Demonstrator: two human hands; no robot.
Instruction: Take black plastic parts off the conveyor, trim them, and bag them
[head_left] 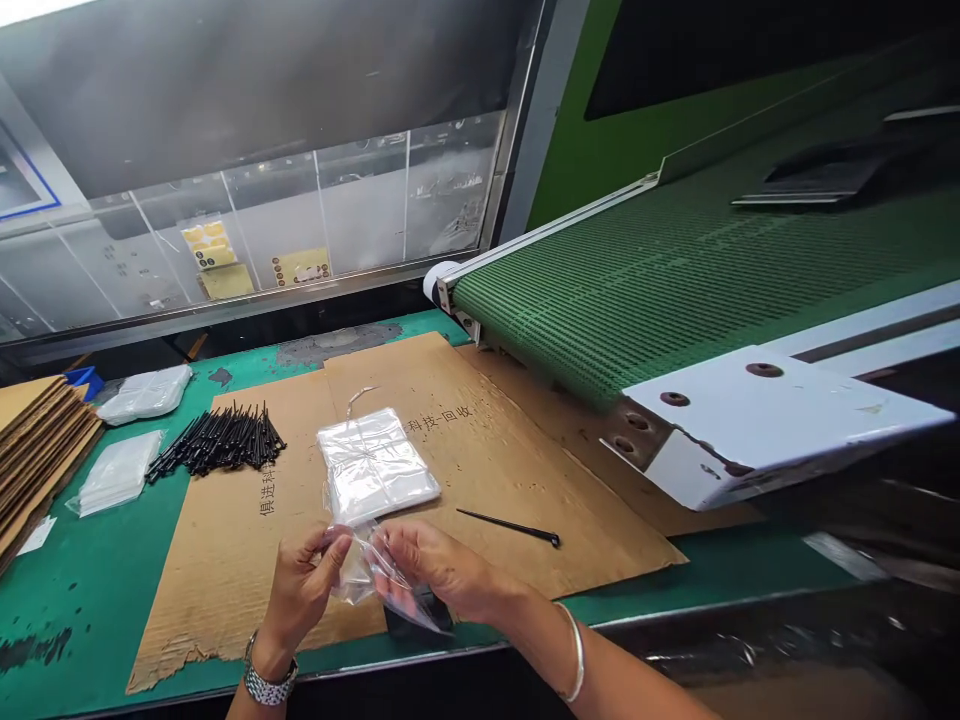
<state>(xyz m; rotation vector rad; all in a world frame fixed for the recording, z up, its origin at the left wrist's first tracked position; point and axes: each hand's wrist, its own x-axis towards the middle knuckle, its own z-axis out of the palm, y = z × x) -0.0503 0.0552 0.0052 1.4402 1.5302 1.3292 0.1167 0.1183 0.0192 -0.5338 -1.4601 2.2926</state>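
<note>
A clear plastic bag (356,578) is stretched between my two hands near the table's front edge. My left hand (309,575) pinches one side of it between thumb and fingers. My right hand (431,565) grips the other side, its fingertips seen through the film; whether they are inside the bag I cannot tell. Just beyond my hands lies a stack of clear plastic bags (379,465) on the cardboard sheet (247,570). To the right of my right hand rests a single black, thin, pointed stick with a thicker end (510,526). A dark object (416,622) shows partly behind the bag.
A pile of black sticks (225,440) lies to the left, beside more bag stacks (120,472) (146,393). Cardboard pieces (45,450) are stacked at the far left. A green conveyor belt (637,290) with a white metal end frame (780,420) juts over the table's right side.
</note>
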